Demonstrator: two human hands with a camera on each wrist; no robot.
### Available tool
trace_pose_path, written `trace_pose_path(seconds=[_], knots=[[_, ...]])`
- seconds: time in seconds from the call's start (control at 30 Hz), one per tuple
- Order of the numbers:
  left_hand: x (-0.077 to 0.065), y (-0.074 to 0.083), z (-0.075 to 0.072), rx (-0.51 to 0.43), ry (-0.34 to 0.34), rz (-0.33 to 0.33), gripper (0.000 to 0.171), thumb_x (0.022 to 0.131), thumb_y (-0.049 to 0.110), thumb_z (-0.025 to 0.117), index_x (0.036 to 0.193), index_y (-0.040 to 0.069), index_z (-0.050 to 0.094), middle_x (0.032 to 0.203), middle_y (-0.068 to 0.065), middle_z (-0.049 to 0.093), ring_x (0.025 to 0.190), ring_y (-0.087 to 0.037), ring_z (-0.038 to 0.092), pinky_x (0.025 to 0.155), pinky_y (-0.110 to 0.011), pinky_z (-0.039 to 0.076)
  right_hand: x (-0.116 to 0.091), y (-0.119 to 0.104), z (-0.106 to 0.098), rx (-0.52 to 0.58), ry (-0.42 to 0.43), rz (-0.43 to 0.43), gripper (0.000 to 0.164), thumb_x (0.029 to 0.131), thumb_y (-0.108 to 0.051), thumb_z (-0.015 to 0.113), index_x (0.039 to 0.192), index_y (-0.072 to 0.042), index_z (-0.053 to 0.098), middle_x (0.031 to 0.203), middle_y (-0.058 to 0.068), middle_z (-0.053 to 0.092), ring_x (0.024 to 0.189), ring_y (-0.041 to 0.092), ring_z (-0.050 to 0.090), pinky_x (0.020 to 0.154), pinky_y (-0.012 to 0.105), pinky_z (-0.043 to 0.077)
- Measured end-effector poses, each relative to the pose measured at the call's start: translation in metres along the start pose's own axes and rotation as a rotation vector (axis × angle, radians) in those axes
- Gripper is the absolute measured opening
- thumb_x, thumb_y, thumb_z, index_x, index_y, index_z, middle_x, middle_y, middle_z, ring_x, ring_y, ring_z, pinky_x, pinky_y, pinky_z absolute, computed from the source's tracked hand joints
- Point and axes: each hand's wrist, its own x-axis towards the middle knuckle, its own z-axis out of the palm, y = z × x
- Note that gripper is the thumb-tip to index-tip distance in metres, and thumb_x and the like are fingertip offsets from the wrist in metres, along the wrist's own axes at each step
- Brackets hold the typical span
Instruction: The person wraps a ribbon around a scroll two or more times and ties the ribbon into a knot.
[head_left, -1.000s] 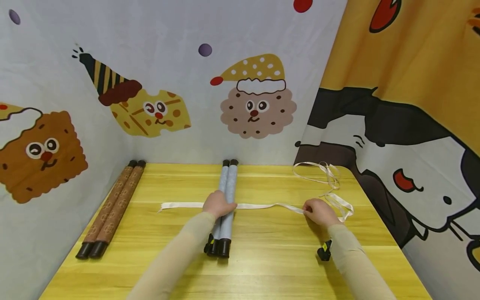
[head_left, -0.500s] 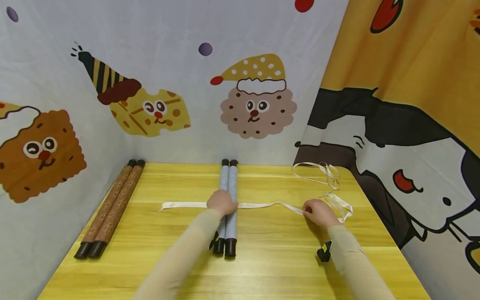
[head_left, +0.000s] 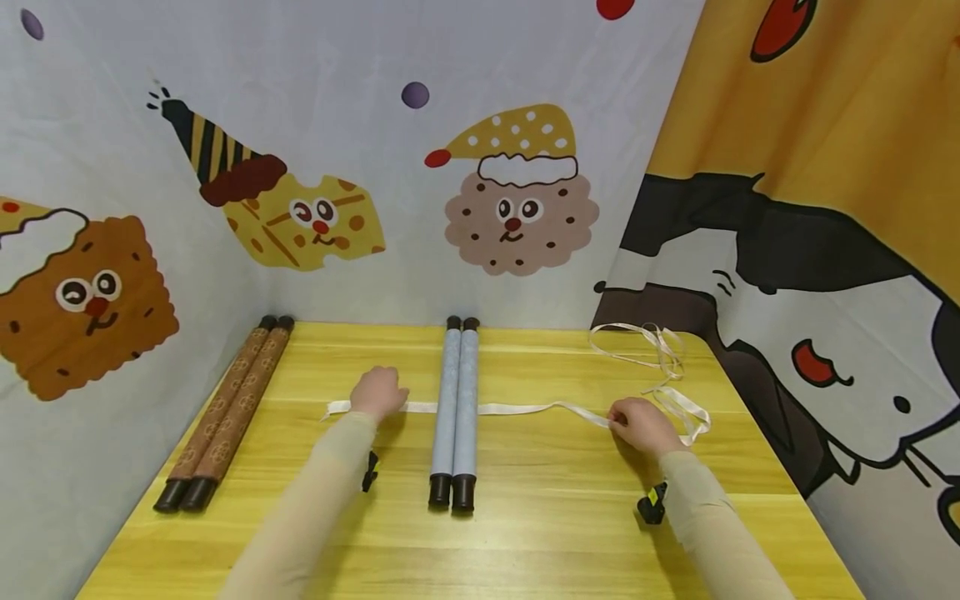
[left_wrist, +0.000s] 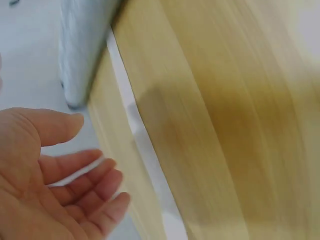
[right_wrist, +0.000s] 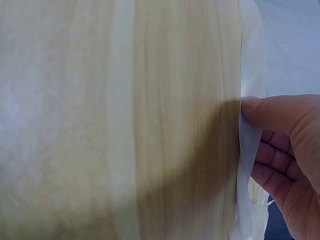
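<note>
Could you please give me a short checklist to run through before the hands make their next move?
1. Flat white ribbon runs beneath the two pale blue rolls with dark end caps: ok, it shows on both sides of them.
2. Pale blue rolls lie side by side: ok.
3. Right hand has the ribbon: ok, pinched.
4. Left hand has the ribbon: not ok, its fingers are loosely curled and hold nothing.
5. Ribbon laid straight beyond the right hand: not ok, it lies in loops.
6. Two brown patterned rolls with dark end caps clear of the ribbon: ok.
</note>
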Motion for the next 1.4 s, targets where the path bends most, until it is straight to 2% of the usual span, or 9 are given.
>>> trace_pose_path(seconds=[0.17,0.3,0.47,0.57,0.83,0.93,1.13,1.23,1.4], knots=[[-0.004,-0.031,-0.009,0.071,0.007,0.082,0.031,0.085,0.003,0.059,0.113,-0.004,0.068,0.113,-0.023,0.064,0.106,-0.041,0.060,0.083,-0.054,0.052,-0.001,0.002,0.000,-0.005,0.006,-0.006,0.009,0.087,-0.008,0.073,0.082,-0.011,0.066,0.074,-0.003,0.057,0.068,0.014,0.049,0.066,0.038,0.044],[-0.007,-0.042,-0.012,0.082,0.002,0.107,0.028,0.085,0.004,0.061,0.110,-0.002,0.070,0.110,-0.022,0.066,0.104,-0.041,0.062,0.082,-0.054,0.052,-0.001,0.005,0.001,-0.006,0.009,-0.006,0.010,0.087,-0.008,0.073,0.081,-0.011,0.066,0.073,-0.004,0.057,0.067,0.014,0.049,0.066,0.037,0.044],[-0.011,-0.052,-0.013,0.066,0.009,0.049,0.011,0.087,0.008,0.065,0.093,0.000,0.070,0.091,-0.015,0.067,0.083,-0.031,0.063,0.071,-0.048,0.053,0.001,0.006,0.001,-0.010,0.016,-0.019,0.010,0.087,-0.008,0.074,0.081,-0.011,0.066,0.072,-0.004,0.056,0.066,0.013,0.048,0.064,0.036,0.043],[-0.012,-0.056,-0.014,0.067,-0.002,0.021,0.010,0.088,0.010,0.068,0.087,0.000,0.067,0.083,-0.012,0.065,0.076,-0.028,0.060,0.066,-0.045,0.052,0.001,0.004,0.001,-0.012,0.022,-0.026,0.010,0.086,-0.008,0.074,0.081,-0.012,0.066,0.072,-0.004,0.055,0.066,0.013,0.047,0.063,0.035,0.043],[-0.007,-0.071,-0.004,0.102,-0.038,-0.043,0.016,0.090,0.016,0.070,0.089,0.001,0.069,0.088,-0.015,0.065,0.084,-0.038,0.061,0.071,-0.052,0.053,0.001,0.002,0.000,-0.047,0.031,-0.050,0.009,0.087,-0.007,0.072,0.082,-0.010,0.065,0.072,-0.003,0.055,0.067,0.014,0.049,0.064,0.038,0.044],[-0.008,-0.074,-0.005,0.035,-0.054,-0.045,0.017,0.093,0.016,0.067,0.086,0.001,0.066,0.083,-0.012,0.064,0.077,-0.031,0.060,0.070,-0.047,0.052,0.002,0.003,0.003,-0.082,0.071,-0.088,0.007,0.087,-0.004,0.070,0.086,-0.007,0.064,0.073,-0.002,0.057,0.066,0.015,0.053,0.064,0.039,0.047],[-0.011,-0.075,-0.016,-0.213,-0.051,-0.046,0.018,0.097,0.012,0.059,0.082,0.001,0.056,0.075,-0.008,0.060,0.067,-0.022,0.051,0.063,-0.037,0.043,0.002,0.004,0.007,-0.135,0.131,-0.118,0.009,0.087,-0.001,0.069,0.090,-0.006,0.062,0.075,0.000,0.060,0.068,0.020,0.058,0.064,0.040,0.050],[-0.013,-0.077,-0.017,-0.266,-0.056,-0.063,0.019,0.098,0.012,0.057,0.083,0.001,0.059,0.072,-0.006,0.063,0.066,-0.020,0.054,0.062,-0.034,0.043,0.001,0.004,0.007,-0.140,0.130,-0.111,0.007,0.087,-0.001,0.071,0.091,-0.006,0.067,0.080,0.002,0.064,0.074,0.023,0.062,0.069,0.042,0.052],[-0.017,-0.086,-0.017,-0.305,-0.049,-0.103,0.020,0.100,0.012,0.056,0.092,-0.004,0.064,0.071,-0.006,0.064,0.068,-0.019,0.060,0.067,-0.037,0.047,-0.002,0.004,0.006,-0.150,0.151,-0.118,0.006,0.086,-0.001,0.073,0.088,-0.007,0.073,0.079,0.002,0.064,0.076,0.025,0.062,0.072,0.044,0.053]])
